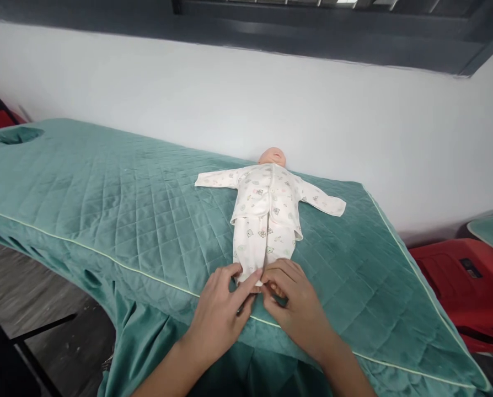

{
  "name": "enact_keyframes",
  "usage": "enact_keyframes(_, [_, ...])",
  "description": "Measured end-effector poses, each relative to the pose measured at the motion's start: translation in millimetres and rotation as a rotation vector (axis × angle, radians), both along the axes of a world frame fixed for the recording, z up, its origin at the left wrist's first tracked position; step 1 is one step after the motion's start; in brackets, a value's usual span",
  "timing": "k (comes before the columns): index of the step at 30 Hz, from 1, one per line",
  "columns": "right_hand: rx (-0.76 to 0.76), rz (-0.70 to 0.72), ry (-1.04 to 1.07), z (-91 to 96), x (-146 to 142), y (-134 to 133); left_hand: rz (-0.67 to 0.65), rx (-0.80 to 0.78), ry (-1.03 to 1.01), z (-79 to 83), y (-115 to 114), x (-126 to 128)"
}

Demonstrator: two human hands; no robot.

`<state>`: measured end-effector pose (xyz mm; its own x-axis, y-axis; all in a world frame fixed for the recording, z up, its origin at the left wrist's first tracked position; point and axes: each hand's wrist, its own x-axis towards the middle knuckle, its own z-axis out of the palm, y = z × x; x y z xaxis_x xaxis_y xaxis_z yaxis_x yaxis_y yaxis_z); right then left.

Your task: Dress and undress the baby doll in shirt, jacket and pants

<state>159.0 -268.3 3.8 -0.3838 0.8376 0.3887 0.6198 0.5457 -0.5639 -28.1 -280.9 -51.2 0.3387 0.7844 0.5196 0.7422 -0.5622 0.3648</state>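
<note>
A baby doll [272, 157] lies on its back on a green quilted massage bed [118, 204], head toward the wall. It wears a white printed top [267, 196] with sleeves spread out and matching trousers [260, 242]. My left hand [219, 311] pinches the cuff of the doll's left-side trouser leg. My right hand [296, 303] grips the other cuff, with the doll's foot showing between its fingers. Both hands meet at the near edge of the bed.
A face hole [18, 134] opens at the bed's far left end. The white wall [246, 105] runs behind the bed. A red plastic stool [465, 286] stands at the right, and dark floor [31, 298] shows at the lower left.
</note>
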Motion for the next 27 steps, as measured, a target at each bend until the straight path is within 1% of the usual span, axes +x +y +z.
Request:
enact_keyframes(2, [-0.008,-0.001,0.021,0.0,-1,0,0.044,0.042,0.056,3.8,5,6])
enact_keyframes(4, [-0.005,-0.006,0.039,-0.4,-3,0,0.043,0.050,0.054,5.2,9,9])
enact_keyframes(9, [-0.032,-0.018,0.048,-1.7,-5,-2,0.010,0.023,-0.118,-1.3,10,6])
enact_keyframes(17, [-0.019,-0.016,0.143,-6.0,-16,-4,-0.008,-0.040,-0.339,-8.7,8,2])
enact_keyframes(22, [-0.019,-0.048,0.154,-10.6,-20,-6,-0.014,-0.005,-0.353,-14.4,8,-3])
enact_keyframes(27, [-0.119,-0.080,0.247,-7.2,-10,-11,-0.034,0.007,-0.393,-13.4,4,-6])
